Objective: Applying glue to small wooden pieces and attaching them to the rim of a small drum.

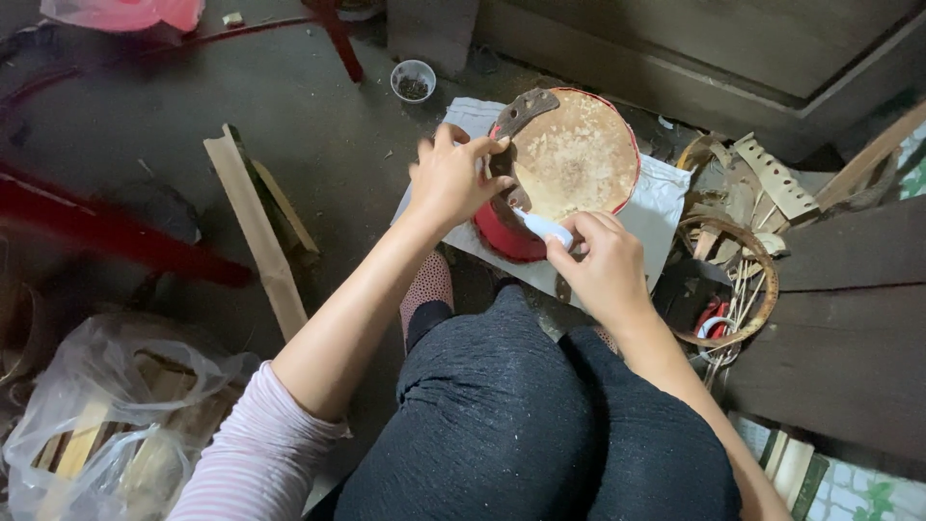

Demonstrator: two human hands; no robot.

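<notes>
Gripping the far-left rim of the round red tin (506, 236), your left hand (451, 178) curls its fingers over the edge, next to a dark strap (521, 111) that lies across the top; that hold looks meant to keep the tin from turning on the white cloth (666, 198) under it. Your right hand (603, 265) sits at the near edge, fingers pinched around a small white tube (542, 227), its tip pointing left and touching the pale, crusted lid (579, 154). So the tin lies just beyond your knees, between both hands. Off to the right a round basket (762, 289) of scraps stands near; a small cup (413, 79) sits farther away; a plastic bag (106, 405) of wood lies near left.
</notes>
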